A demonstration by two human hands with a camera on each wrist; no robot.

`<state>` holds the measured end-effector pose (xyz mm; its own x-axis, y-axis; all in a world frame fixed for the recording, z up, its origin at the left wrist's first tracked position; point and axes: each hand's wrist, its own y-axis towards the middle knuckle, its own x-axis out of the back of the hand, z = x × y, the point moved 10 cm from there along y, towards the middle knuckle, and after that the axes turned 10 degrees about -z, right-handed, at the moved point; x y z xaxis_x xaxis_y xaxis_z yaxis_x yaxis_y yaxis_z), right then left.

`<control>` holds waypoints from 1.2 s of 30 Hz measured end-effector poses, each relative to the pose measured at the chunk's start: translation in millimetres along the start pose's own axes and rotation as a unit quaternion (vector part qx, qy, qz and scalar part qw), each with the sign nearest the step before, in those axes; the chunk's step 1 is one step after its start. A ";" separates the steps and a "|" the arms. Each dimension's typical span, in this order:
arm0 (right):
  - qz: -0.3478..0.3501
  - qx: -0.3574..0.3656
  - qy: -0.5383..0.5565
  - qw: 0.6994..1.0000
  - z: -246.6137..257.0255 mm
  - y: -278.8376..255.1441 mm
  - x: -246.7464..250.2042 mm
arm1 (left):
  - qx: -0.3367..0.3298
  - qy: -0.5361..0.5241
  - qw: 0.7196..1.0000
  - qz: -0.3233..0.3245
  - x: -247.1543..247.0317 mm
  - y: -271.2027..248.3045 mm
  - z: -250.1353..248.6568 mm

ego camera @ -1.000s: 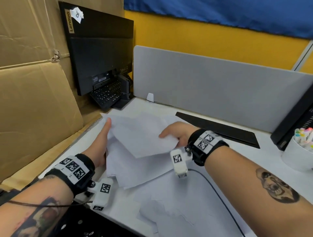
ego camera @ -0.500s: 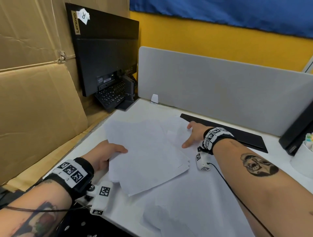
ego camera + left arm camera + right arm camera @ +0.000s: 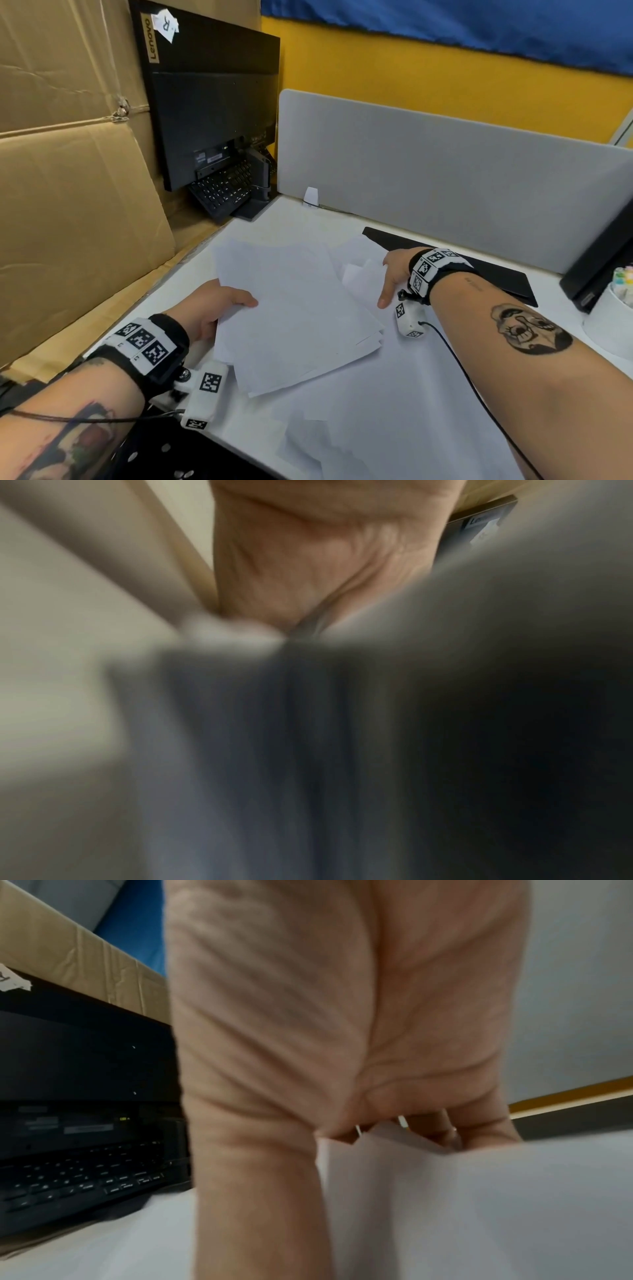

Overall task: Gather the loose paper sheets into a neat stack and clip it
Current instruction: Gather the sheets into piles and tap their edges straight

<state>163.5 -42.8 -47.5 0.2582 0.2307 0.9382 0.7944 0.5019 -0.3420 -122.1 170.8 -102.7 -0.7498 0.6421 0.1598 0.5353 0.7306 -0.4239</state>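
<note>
A stack of white paper sheets (image 3: 294, 318) lies slanted on the white desk (image 3: 274, 219). My left hand (image 3: 219, 308) grips the stack's left edge, thumb on top. In the left wrist view only the palm of the left hand (image 3: 308, 561) and blurred paper sheets (image 3: 274, 750) show. My right hand (image 3: 394, 274) is at the far right of the stack, thumb pointing down. Its fingers (image 3: 472, 1129) curl behind the raised edge of a loose sheet (image 3: 479, 1204), which also shows as the loose sheet (image 3: 358, 274) in the head view. More loose sheets (image 3: 376, 438) lie near me. No clip is in view.
A black monitor (image 3: 212, 102) and keyboard (image 3: 222, 192) lean at the back left beside cardboard (image 3: 68, 212). A grey divider (image 3: 445, 178) closes the back. A black flat pad (image 3: 486, 274) lies behind my right wrist. A white cup of markers (image 3: 613, 318) stands at right.
My right hand let go of the stack and moved right and back to a loose sheet. My left hand came from the stack's far edge to grip its left side.
</note>
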 end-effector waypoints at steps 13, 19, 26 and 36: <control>0.000 -0.013 -0.012 1.000 -12.1 -14.1 5.3 | -0.001 -0.012 1.000 0.013 -1.2 1.5 1.2; -0.071 0.030 -0.118 0.990 5.1 -22.9 45.9 | -0.002 -0.011 1.000 0.017 -3.7 0.8 1.9; -0.430 0.017 -0.080 0.899 39.5 -85.1 174.4 | 0.012 -0.001 1.000 0.007 -1.9 5.1 5.2; -0.564 0.031 0.488 0.665 -6.3 -133.8 197.7 | 0.055 -0.115 0.992 0.014 -4.6 6.6 4.6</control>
<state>111.7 -69.6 184.0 -0.2247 -0.9581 0.1777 0.7690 -0.0624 0.6362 -117.0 171.6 -110.3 -0.8107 0.5829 -0.0558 0.5215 0.6754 -0.5214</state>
